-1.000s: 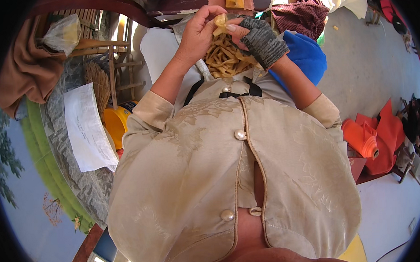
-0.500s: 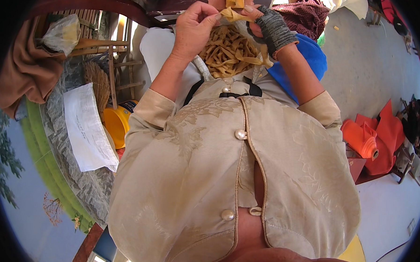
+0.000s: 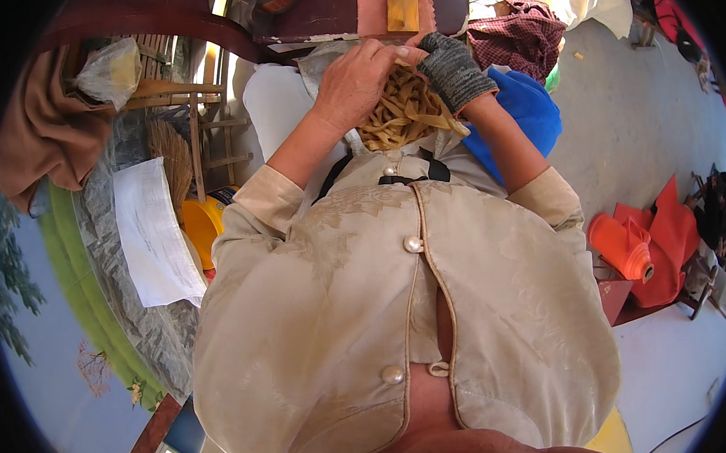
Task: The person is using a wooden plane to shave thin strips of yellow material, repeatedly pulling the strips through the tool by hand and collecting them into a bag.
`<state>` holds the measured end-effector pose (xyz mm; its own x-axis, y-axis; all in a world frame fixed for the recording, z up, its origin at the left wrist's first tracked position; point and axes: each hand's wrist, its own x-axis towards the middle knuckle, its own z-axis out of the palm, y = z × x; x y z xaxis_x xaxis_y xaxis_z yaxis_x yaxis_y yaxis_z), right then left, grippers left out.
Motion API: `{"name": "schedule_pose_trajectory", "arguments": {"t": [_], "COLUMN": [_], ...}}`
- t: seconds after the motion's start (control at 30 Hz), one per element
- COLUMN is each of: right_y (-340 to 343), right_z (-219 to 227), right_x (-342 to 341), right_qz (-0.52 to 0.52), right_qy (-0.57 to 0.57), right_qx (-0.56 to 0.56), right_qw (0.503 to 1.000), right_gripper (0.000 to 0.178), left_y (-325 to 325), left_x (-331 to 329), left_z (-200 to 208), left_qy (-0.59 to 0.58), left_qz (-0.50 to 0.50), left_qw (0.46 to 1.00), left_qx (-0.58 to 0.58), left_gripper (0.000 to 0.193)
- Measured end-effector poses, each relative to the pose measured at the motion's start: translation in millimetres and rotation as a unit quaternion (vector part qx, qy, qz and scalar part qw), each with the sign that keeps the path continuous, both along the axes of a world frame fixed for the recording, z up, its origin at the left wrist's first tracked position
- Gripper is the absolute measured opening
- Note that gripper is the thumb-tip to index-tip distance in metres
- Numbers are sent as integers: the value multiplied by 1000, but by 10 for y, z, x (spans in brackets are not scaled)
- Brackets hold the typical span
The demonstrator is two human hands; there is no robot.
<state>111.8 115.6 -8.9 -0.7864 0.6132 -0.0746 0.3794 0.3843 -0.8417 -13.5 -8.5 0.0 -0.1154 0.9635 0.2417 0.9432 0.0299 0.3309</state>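
Concrete floor and scattered cloths surround us; at upper centre our bare left hand point(image 3: 357, 85) and grey-gloved right hand point(image 3: 453, 73) pinch a bundle of tan fibre strips point(image 3: 402, 111), partly interlaced, with many strips hanging loose below, unworked.

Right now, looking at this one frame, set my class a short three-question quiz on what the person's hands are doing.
1. True or false: both hands are bare.
2. Multiple choice: the hands are working on A) a bundle of tan strips, B) a blue cloth, C) a white paper sheet.
3. Which hand wears the grey glove?

Key
1. False: the right hand is gloved, the left hand is bare.
2. A: the bundle of tan strips sits between both hands.
3. The right hand.
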Motion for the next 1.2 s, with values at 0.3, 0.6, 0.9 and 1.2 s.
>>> {"name": "schedule_pose_trajectory", "arguments": {"t": [0.3, 0.6, 0.9, 1.2], "right_y": [-261, 416, 568, 745], "right_z": [53, -69, -18, -399], "right_x": [-65, -105, -219, -424], "right_qz": [75, -22, 30, 51], "right_qy": [66, -29, 5, -179], "right_qx": [131, 150, 400, 353], "right_qw": [986, 988, 916, 917], "right_gripper": [35, 33, 32, 32], "left_y": [99, 477, 757, 959], "left_x": [-510, -227, -374, -520], "left_z": [-497, -148, -304, -542], "left_qy": [100, -795, -559, -274], "left_qz": [-45, 25, 101, 179], "left_qw": [981, 605, 816, 943], "left_qx": [159, 40, 106, 61], "left_gripper": [34, 17, 14, 27]}}
